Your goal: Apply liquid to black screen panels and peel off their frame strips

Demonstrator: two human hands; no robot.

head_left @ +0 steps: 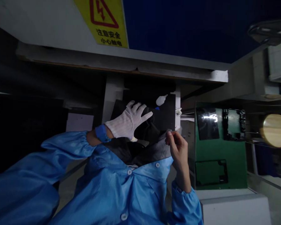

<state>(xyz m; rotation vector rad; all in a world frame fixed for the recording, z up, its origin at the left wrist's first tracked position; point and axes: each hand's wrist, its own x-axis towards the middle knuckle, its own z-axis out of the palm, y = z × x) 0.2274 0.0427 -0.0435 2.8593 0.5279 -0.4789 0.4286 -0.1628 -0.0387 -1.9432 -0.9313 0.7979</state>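
My left hand (128, 120), in a white knit glove with a blue band at the wrist, is spread palm down over a dark flat panel (164, 120). Its fingers point away from me, and I see nothing in its grip. Bare and raised at the panel's near right corner, my right hand (178, 145) has thumb and forefinger pinched together. Whatever is between those fingertips is too small and dim to name. A white rounded piece with a short tail (160, 100) lies on the panel's far part, with a small blue piece (157, 108) just below it.
On the right, a green board (220, 150) carries black thin frames (234, 125) and a glossy dark plate (208, 123). A blue and white cabinet with a yellow electric-shock warning sign (105, 23) overhangs the far side. A round pale stool seat (275, 130) stands far right.
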